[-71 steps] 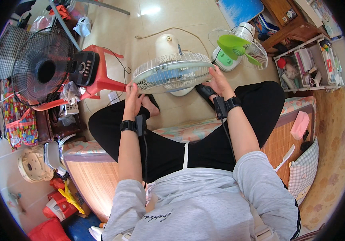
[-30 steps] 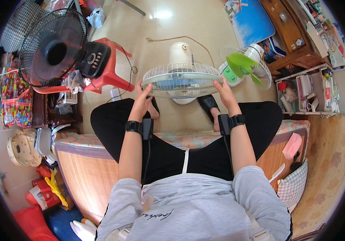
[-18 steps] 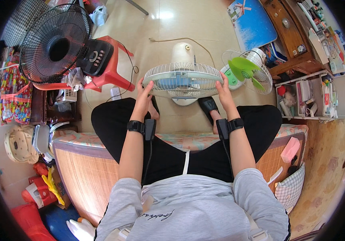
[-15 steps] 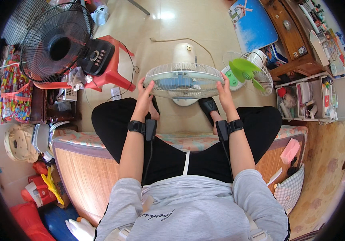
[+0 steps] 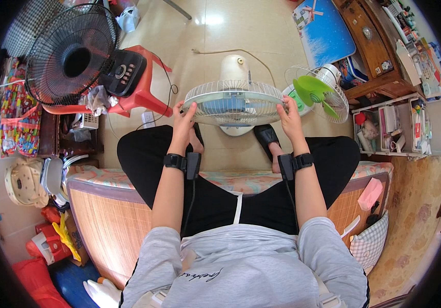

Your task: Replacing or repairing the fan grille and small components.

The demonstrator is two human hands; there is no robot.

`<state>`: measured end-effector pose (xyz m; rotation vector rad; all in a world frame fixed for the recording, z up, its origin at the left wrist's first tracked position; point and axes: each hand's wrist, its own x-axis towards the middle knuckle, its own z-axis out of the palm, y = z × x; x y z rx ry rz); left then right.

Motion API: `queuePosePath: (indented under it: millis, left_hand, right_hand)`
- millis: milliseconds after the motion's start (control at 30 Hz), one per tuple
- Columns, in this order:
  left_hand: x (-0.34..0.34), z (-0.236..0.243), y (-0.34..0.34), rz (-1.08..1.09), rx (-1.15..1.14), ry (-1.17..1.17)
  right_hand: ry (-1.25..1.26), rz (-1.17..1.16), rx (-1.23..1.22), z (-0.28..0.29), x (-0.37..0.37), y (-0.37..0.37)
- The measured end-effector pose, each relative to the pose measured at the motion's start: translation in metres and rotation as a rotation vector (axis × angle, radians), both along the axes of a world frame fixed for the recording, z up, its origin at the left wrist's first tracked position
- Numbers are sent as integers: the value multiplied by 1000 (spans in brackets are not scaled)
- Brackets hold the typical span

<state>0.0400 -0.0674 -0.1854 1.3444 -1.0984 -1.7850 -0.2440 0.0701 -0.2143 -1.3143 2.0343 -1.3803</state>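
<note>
A white table fan (image 5: 233, 100) with a round wire grille and blue blades stands on the tiled floor between my feet. My left hand (image 5: 183, 119) grips the left rim of the grille. On the right rim my right hand (image 5: 288, 117) holds the same grille. Both wrists carry black bands with cables. I sit on a bed edge (image 5: 102, 226) covered by a woven mat.
A big black fan (image 5: 71, 54) leans by a red plastic stool (image 5: 141, 84) at the left. A small fan with green blades (image 5: 315, 92) stands to the right, next to a wooden cabinet (image 5: 371, 46) and a white shelf (image 5: 395, 123). A pink object (image 5: 370, 193) lies on the bed.
The view has shifted slightly, so the fan and room sit a little lower in frame. Both hands stay on the grille rim, and the fan looks held more level than 2.4 s ago.
</note>
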Motion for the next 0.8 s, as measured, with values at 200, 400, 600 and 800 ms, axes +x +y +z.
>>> queuePosePath:
  millis: [200, 400, 600, 800]
  left_hand:
    - [1, -1, 0, 7, 1, -12]
    - [4, -4, -2, 6, 4, 2]
    - [2, -16, 0, 6, 69, -24]
    - [5, -25, 1, -6, 172, -17]
  right_hand:
    - [-65, -9, 32, -4, -1, 0]
    - [-250, -8, 1, -10, 9, 0]
    - [-242, -8, 8, -8, 10, 3]
    - [-454, -20, -18, 2, 12, 8]
